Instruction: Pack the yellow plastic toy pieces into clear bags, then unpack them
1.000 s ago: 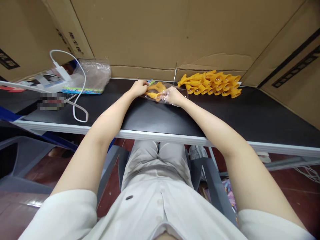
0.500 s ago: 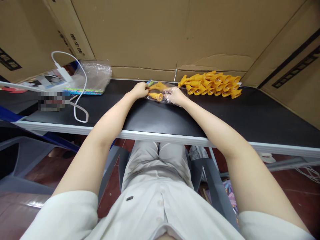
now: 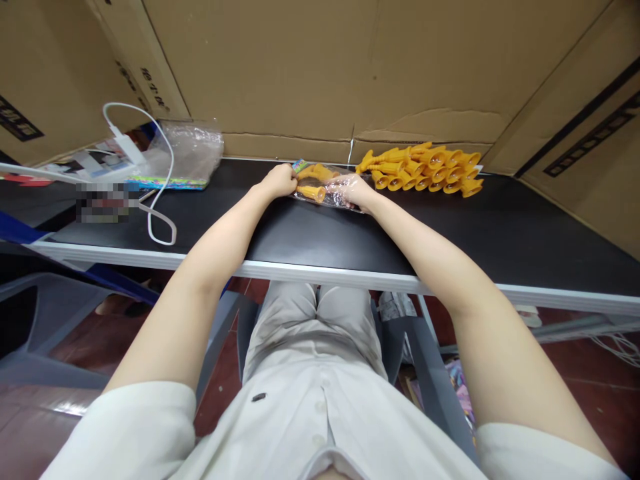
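Note:
A clear plastic bag [image 3: 336, 203] with a bright printed header lies on the black table, orange-yellow horn-shaped plastic pieces [image 3: 313, 193] inside it. My left hand [image 3: 282, 181] is closed on the bag's left end, by the header. At the other end, my right hand [image 3: 354, 191] has its fingers bent against the film, gripping it; some fingertips are partly hidden by shiny plastic. Just beyond the right hand is a stacked pile of similar orange horn-shaped pieces [image 3: 425, 167], flared ends facing me.
Flat clear bags with colourful headers [image 3: 193, 153] lie at the back left. Beside them are a white cable [image 3: 173, 157] with its plug and a pixelated item [image 3: 107, 203]. Cardboard walls [image 3: 300, 67] enclose the table's back and sides. A metal edge [image 3: 325, 272] runs along the front.
My right hand has shifted slightly on the bag, its fingers now a little more extended over the film. The left hand keeps its hold in nearly the same place.

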{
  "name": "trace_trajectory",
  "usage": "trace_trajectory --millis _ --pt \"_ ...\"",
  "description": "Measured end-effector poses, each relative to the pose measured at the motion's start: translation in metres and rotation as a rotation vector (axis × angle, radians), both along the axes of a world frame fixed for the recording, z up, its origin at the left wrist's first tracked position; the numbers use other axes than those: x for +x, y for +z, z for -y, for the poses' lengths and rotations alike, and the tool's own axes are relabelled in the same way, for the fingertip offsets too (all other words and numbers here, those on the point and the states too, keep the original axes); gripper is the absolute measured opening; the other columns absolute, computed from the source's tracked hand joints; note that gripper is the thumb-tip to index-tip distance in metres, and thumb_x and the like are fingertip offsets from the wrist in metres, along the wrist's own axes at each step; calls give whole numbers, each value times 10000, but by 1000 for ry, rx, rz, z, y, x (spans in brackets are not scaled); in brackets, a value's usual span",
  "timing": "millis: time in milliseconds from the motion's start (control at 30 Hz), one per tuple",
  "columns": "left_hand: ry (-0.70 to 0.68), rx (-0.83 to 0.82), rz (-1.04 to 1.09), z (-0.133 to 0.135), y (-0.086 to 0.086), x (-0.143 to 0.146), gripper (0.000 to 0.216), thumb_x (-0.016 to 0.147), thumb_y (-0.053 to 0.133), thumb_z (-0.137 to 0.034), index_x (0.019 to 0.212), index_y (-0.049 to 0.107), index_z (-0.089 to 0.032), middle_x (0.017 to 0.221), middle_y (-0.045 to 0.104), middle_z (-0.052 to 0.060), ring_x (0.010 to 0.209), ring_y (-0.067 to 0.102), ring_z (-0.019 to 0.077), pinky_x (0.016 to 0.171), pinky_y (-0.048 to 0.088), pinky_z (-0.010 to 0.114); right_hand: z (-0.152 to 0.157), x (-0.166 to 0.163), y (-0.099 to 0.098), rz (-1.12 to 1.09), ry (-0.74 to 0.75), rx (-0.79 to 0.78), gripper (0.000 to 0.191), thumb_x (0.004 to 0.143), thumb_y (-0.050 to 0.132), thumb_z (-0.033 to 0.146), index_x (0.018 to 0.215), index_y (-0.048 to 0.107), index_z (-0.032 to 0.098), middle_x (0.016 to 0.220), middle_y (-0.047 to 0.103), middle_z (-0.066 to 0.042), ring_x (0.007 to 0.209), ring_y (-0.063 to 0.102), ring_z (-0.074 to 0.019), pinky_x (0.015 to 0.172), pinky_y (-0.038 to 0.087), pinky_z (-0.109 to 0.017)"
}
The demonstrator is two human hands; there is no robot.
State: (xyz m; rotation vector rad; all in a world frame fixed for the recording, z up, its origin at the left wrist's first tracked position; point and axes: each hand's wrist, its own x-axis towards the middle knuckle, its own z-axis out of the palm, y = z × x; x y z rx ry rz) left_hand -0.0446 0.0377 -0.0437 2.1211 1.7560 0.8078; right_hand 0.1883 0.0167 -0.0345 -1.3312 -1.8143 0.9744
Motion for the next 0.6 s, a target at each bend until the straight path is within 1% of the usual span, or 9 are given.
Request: trace_trajectory --millis 100,200,267,367,433,500,600 --pt "4 35 69 0 -1 4 262 786 641 -151 983 813 -134 1211 757 201 1466 589 428 1337 367 462 -2 1 0 -28 20 -16 254 852 829 193 1087 875 111 477 528 46 416 377 -106 448 376 -244" --pt "-31 80 31 4 -1 11 374 920 567 -200 1190 806 -99 1432 718 215 1544 540 399 1372 322 459 -4 2 -2 -59 37 -28 242 839 830 198 1064 864 117 471 525 53 410 363 -97 426 348 -232" --pt "-91 68 -18 8 1 17 495 961 511 -199 1376 754 -85 1579 660 193 1610 482 351 1398 266 435 -5 3 -4 -78 50 -31 244 843 809 199 1068 860 124 472 528 54 406 359 -94 407 320 -224" --pt "-159 -24 -39 13 4 21 639 979 472 -204 1594 624 -123 1744 532 124 1685 391 277 1416 185 381 -6 4 -4 -82 58 -40 238 846 799 207 1063 864 135 465 524 55 408 370 -102 411 318 -231" --pt "-171 -91 -51 13 6 22 693 979 454 -207 1657 559 -108 1804 439 123 1714 337 261 1416 151 360 -6 4 -3 -71 43 -58 207 865 793 199 1051 861 137 458 511 62 416 379 -98 456 364 -235" --pt "-181 -137 -68 10 7 22 722 969 438 -196 1671 525 -49 1826 373 160 1729 296 257 1409 141 341 -7 4 -2 -75 28 -83 148 903 768 185 1015 847 131 485 542 54 430 401 -88 511 410 -241" --pt "-201 -157 -46 3 6 22 737 949 438 -170 1663 521 -9 1818 362 197 1726 296 256 1401 167 337 -6 4 0 -110 31 -87 92 916 778 217 936 817 136 668 716 -17 455 461 -94 556 489 -279"
